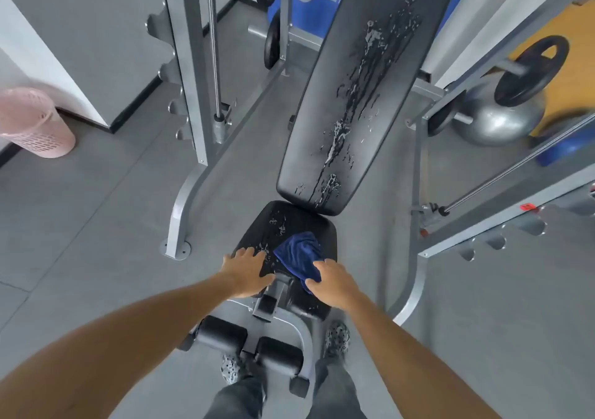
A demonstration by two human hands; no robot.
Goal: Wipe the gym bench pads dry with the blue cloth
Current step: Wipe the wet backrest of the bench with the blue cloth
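Standing astride the foot end of the gym bench, the person reaches both hands down onto the seat pad (309, 225). The left hand (246, 272) lies flat and spread on the near left part of the seat, fingers splayed, holding nothing. The right hand (331, 282) has its fingers curled over the near edge of the blue cloth (299, 254), pinching it against the pad's near right side. The cloth is bunched, its long axis running diagonally from the seat's centre back toward the right hand. Water droplets sit on the seat just left of and beyond the cloth.

The backrest pad (363, 90) is tilted up and runs lengthwise away from the person, leaning slightly to the right in the view, its lower end just above the seat's far edge. A long streak of water and scattered drops run down its length. Two foam leg rollers (251, 348) sit below the seat, between the person's shoes. A pink basket (32, 122) stands on the floor at far left, and a silver ball (495, 119) lies at right behind the rack frame (193, 74)
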